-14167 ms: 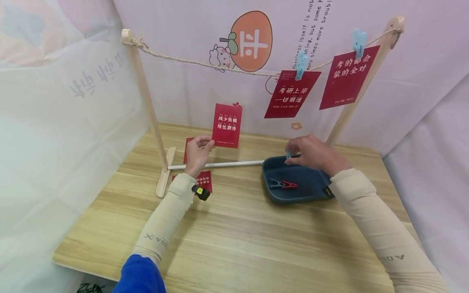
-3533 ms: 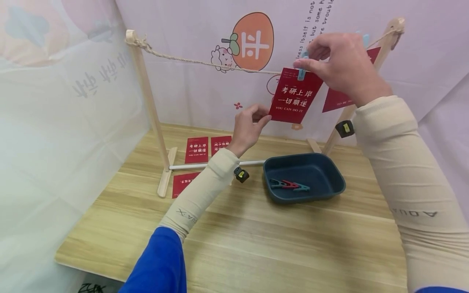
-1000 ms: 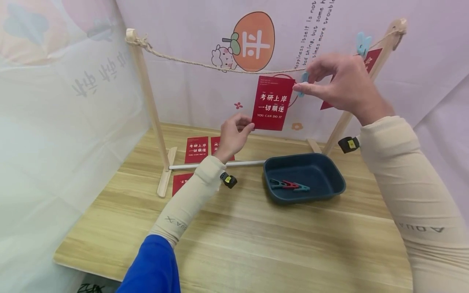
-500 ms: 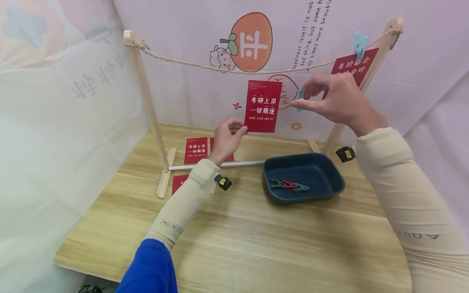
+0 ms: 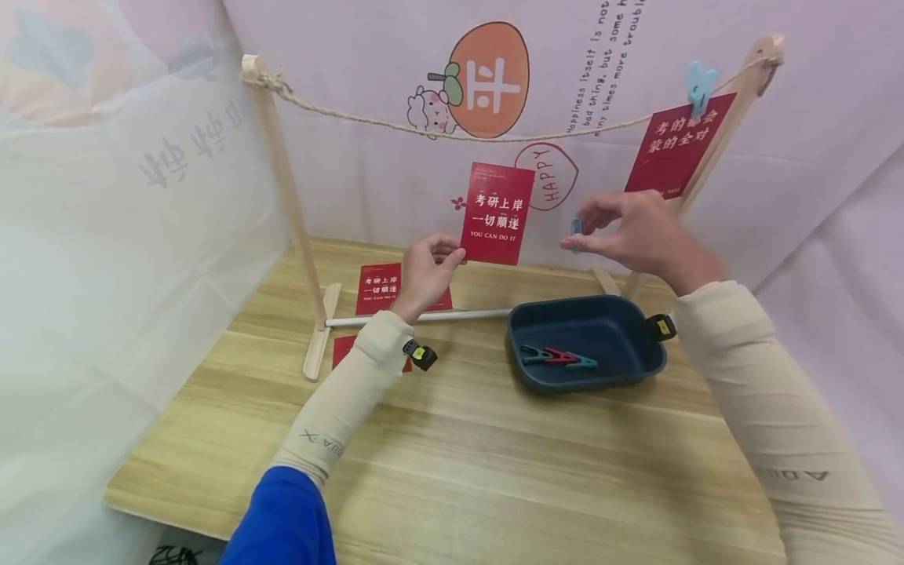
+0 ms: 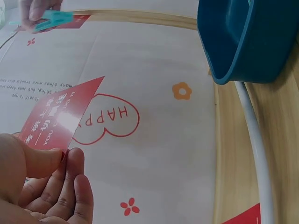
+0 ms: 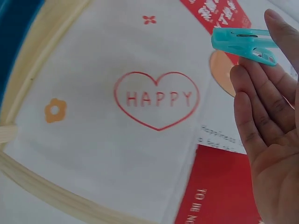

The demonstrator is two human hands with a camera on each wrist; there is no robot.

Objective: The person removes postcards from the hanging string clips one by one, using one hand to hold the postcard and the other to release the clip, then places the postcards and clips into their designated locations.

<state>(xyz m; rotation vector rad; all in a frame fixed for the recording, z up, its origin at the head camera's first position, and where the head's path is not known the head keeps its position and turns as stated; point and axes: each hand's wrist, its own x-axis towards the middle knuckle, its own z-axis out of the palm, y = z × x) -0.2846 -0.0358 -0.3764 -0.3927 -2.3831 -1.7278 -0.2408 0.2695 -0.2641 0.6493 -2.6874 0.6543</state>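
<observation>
My left hand (image 5: 425,275) pinches a red card (image 5: 497,212) with white lettering by its lower left corner, holding it upright below the rope (image 5: 395,124). In the left wrist view the thumb presses the card (image 6: 65,109) against the index finger. To the right, my right hand (image 5: 639,235) pinches a light blue clothespin (image 5: 576,235) between thumb and fingers, above the bin. The right wrist view shows this clothespin (image 7: 243,41) at the fingertips. Another red card (image 5: 678,149) hangs at the rope's right end under a light blue clothespin (image 5: 699,88).
A dark blue bin (image 5: 600,333) on the table (image 5: 494,463) holds several clothespins (image 5: 558,356). Red cards (image 5: 377,287) lie at the left, partly behind my left arm. The rope runs between wooden posts (image 5: 282,173), with a white rod (image 5: 469,315) low between them.
The clothespin came off the rope, freeing the card from the line. My left hand has drawn the card down and left; my right hand has lowered the clothespin toward the bin.
</observation>
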